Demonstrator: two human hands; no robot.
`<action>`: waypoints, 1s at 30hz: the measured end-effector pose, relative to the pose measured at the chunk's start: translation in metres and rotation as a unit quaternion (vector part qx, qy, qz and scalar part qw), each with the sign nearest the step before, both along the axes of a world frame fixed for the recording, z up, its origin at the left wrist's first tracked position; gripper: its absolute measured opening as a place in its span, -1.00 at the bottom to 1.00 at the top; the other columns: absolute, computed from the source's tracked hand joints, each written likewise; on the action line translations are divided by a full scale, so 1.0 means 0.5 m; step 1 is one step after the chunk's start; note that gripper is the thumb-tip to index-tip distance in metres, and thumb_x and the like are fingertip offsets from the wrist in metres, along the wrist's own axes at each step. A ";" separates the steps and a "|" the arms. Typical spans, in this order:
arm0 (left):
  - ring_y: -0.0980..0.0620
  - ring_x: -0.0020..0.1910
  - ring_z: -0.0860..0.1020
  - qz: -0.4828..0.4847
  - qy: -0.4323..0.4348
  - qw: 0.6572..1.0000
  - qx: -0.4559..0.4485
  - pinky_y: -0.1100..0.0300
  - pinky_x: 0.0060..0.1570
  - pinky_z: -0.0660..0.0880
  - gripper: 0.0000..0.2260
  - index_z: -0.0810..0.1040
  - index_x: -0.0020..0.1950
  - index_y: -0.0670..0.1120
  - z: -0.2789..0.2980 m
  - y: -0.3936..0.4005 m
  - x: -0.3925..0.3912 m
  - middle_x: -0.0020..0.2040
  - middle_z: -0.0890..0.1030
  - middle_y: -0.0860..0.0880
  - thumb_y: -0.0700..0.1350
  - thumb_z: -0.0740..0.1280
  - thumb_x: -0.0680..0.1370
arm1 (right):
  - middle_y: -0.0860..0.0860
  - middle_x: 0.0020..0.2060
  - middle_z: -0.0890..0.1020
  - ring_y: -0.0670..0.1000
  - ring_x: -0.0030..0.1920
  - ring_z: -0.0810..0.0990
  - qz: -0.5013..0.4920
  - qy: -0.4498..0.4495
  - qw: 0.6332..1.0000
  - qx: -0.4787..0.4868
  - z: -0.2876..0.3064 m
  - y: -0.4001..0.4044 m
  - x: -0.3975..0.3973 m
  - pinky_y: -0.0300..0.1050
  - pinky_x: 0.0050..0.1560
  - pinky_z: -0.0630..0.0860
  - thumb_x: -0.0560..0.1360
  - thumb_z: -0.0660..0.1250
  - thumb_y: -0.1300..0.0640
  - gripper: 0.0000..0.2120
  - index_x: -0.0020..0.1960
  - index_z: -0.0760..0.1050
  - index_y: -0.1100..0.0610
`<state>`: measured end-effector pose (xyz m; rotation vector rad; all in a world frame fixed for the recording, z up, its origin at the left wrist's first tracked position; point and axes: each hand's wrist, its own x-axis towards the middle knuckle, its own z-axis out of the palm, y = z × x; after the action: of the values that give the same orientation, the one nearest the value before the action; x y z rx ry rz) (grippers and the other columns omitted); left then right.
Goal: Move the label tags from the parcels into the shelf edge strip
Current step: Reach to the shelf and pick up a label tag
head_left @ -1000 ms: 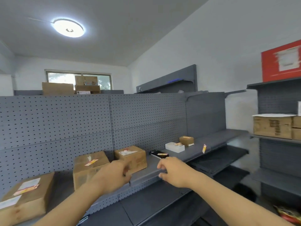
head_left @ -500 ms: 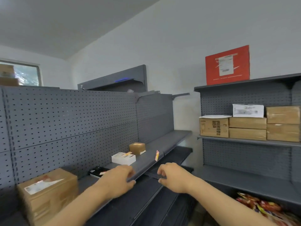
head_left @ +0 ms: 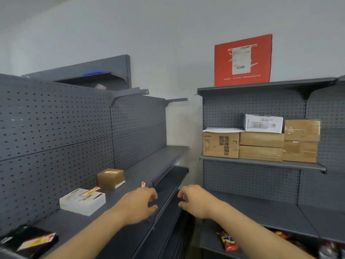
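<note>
left hand [head_left: 139, 203] fingers curling empty at shelf [head_left: 119, 191] front edge | right hand [head_left: 194, 200] likewise | risk: knocking seated label tag [head_left: 143, 184] loose

Blurred Chinese print on carton [head_left: 220, 145]

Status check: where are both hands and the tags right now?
Left hand and right hand loosely curled at the grey shelf edge strip, nothing visibly held. Small orange label tag stands in strip. Nothing in the way.

View swung right; I've lost the big boxes. Left hand [head_left: 139, 204] now just below the strip tag [head_left: 143, 184].
</note>
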<state>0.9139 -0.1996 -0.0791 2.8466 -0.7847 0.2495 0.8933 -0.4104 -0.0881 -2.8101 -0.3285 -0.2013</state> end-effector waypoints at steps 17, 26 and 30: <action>0.11 0.04 0.51 0.049 0.053 0.996 -0.048 0.19 0.06 0.49 -0.79 0.50 0.11 0.07 -0.063 -0.077 0.563 0.09 0.54 0.09 0.09 0.31 0.51 | 0.12 0.17 0.50 0.10 0.16 0.46 0.071 0.030 0.997 0.009 -0.049 -0.052 0.623 -0.07 0.15 0.43 0.55 0.28 0.03 -0.69 0.24 0.45 0.14; 0.11 0.11 0.49 0.122 0.058 0.990 -0.035 0.16 0.15 0.46 -0.73 0.47 0.20 0.06 -0.103 0.005 0.777 0.19 0.52 0.08 0.10 0.27 0.54 | 0.15 0.10 0.57 0.14 0.07 0.54 0.164 0.103 0.981 0.019 -0.136 0.048 0.899 -0.08 0.01 0.45 0.53 0.28 0.08 -0.77 0.14 0.48 0.16; 0.11 0.08 0.50 0.160 0.064 0.985 -0.026 0.16 0.12 0.47 -0.74 0.47 0.18 0.05 -0.131 0.035 0.802 0.17 0.54 0.07 0.09 0.27 0.54 | 0.13 0.20 0.51 0.11 0.17 0.49 0.245 0.128 0.961 0.016 -0.183 0.090 0.968 -0.07 0.18 0.47 0.53 0.29 0.04 -0.66 0.27 0.44 0.10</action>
<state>1.3147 -0.1819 -0.1444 2.8914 -0.2887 0.1247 1.3771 -0.3653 -0.1798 -2.5795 -0.9228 0.2623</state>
